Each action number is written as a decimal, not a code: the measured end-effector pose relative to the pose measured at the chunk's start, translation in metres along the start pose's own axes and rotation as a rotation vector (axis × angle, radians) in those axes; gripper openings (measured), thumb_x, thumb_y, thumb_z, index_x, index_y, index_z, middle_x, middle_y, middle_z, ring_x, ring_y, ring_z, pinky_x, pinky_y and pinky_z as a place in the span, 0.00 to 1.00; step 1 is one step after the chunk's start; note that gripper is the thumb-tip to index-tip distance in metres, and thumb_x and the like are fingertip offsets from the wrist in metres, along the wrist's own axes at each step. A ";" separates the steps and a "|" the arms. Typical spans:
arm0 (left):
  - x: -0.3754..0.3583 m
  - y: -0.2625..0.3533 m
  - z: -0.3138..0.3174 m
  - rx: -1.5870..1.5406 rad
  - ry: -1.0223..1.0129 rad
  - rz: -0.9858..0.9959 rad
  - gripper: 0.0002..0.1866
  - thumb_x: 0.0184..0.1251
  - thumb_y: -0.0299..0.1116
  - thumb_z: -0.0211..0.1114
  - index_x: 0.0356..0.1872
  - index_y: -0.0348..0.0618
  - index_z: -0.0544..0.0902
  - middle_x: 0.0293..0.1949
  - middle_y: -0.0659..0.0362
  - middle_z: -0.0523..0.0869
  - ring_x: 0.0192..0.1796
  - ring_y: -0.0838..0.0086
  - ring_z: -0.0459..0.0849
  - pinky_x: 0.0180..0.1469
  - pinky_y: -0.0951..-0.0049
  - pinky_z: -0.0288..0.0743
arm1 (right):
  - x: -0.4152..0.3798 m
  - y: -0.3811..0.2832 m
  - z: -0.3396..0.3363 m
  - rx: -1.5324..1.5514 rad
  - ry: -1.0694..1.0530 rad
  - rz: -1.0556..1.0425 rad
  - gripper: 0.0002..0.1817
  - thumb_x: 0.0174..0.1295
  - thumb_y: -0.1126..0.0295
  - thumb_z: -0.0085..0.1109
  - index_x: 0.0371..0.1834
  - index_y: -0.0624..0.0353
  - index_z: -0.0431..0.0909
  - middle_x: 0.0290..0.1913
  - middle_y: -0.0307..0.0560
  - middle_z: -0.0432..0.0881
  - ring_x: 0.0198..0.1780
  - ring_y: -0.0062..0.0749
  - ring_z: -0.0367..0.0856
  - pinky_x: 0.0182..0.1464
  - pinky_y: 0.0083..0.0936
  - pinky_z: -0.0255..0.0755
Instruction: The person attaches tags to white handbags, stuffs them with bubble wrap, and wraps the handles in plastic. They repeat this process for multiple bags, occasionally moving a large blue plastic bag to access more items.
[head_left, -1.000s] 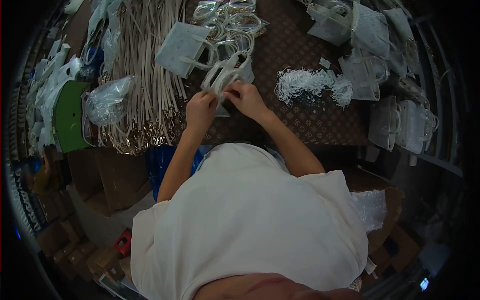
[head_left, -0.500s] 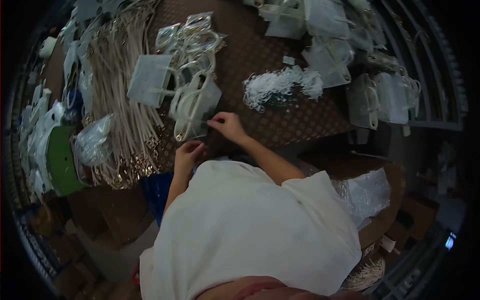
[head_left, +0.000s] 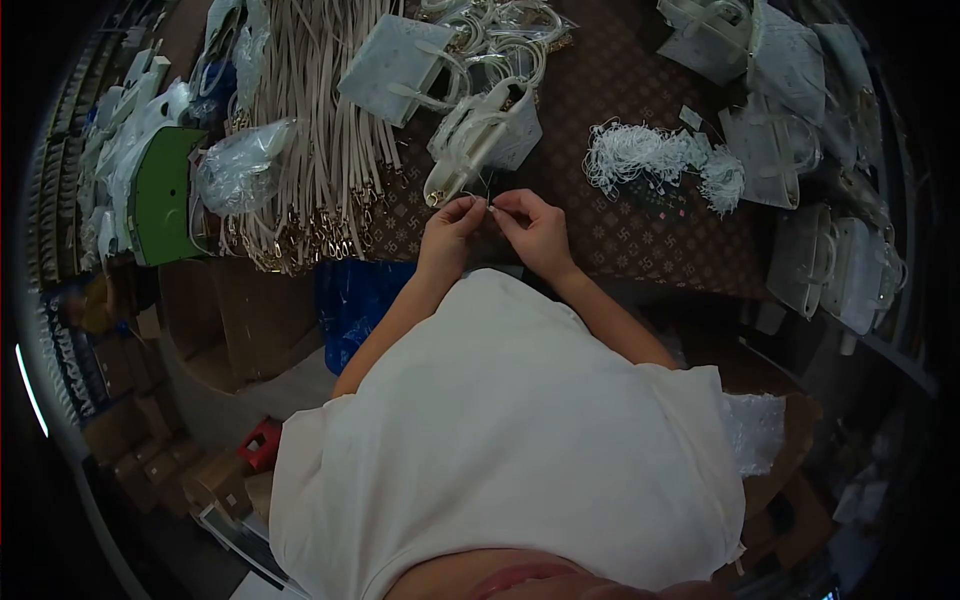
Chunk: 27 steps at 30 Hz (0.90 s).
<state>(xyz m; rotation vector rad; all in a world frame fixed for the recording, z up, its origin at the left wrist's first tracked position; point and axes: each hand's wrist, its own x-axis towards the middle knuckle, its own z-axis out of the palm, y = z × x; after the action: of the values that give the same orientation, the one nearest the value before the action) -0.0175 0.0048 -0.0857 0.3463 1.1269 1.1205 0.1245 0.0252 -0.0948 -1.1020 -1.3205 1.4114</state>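
A small white handbag [head_left: 480, 135] with handles and gold-coloured hardware lies tilted on the brown patterned tabletop, directly beyond my hands. A thin string [head_left: 488, 184] runs from the handbag down to my fingertips. My left hand [head_left: 446, 240] is closed in a pinch at the string's end. Close beside it, my right hand [head_left: 540, 236] pinches the same string, the fingertips of both hands nearly touching. What exactly sits between the fingertips is too small to make out. To the right lies a tangled heap of white strings [head_left: 650, 155] with small dark tags under it.
Another white bag [head_left: 395, 70] lies beyond on the left. Beige straps with gold clasps [head_left: 320, 150] hang to the table's front edge. A green panel [head_left: 165, 195] and a clear plastic bundle [head_left: 245, 165] are farther left. More white bags [head_left: 800, 265] stand at the right.
My hands have come together from apart, the right one drawing back from the handbag to meet the left. The camera view has shifted, so the table's things appear farther right and higher.
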 end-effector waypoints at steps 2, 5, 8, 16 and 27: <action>0.000 0.000 0.000 -0.019 -0.014 -0.012 0.07 0.64 0.32 0.60 0.35 0.39 0.78 0.32 0.63 0.80 0.35 0.82 0.77 0.40 0.83 0.69 | 0.001 0.001 0.001 0.006 0.004 -0.022 0.06 0.54 0.78 0.57 0.35 0.67 0.76 0.30 0.48 0.82 0.33 0.24 0.82 0.35 0.19 0.75; 0.005 -0.004 -0.003 -0.053 -0.042 -0.024 0.07 0.63 0.32 0.60 0.35 0.39 0.78 0.32 0.63 0.80 0.36 0.81 0.77 0.41 0.82 0.70 | 0.001 0.000 0.001 -0.002 0.009 -0.054 0.05 0.54 0.78 0.58 0.34 0.66 0.76 0.29 0.47 0.82 0.33 0.24 0.82 0.33 0.18 0.74; 0.007 -0.006 -0.002 -0.080 -0.032 -0.029 0.07 0.63 0.33 0.61 0.36 0.39 0.78 0.32 0.63 0.80 0.36 0.81 0.77 0.42 0.82 0.70 | 0.002 -0.002 0.000 0.014 0.014 -0.048 0.05 0.54 0.78 0.58 0.34 0.66 0.76 0.29 0.47 0.82 0.32 0.23 0.82 0.32 0.18 0.74; 0.007 -0.008 -0.001 -0.111 -0.038 -0.093 0.07 0.63 0.32 0.61 0.35 0.40 0.78 0.33 0.63 0.80 0.37 0.80 0.77 0.42 0.81 0.71 | 0.000 0.004 0.000 0.007 0.041 -0.068 0.04 0.54 0.78 0.58 0.32 0.65 0.76 0.27 0.45 0.82 0.29 0.19 0.80 0.29 0.17 0.72; 0.005 -0.004 0.004 -0.403 -0.088 -0.407 0.09 0.61 0.33 0.61 0.42 0.47 0.76 0.36 0.63 0.78 0.41 0.76 0.75 0.48 0.72 0.68 | 0.001 -0.002 -0.002 -0.039 0.002 -0.161 0.02 0.56 0.79 0.56 0.31 0.65 0.74 0.27 0.42 0.80 0.29 0.18 0.78 0.30 0.15 0.72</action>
<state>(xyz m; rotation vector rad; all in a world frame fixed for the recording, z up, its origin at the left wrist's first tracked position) -0.0120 0.0081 -0.0889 -0.1438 0.8203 0.9296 0.1267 0.0268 -0.0926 -0.9987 -1.4074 1.2711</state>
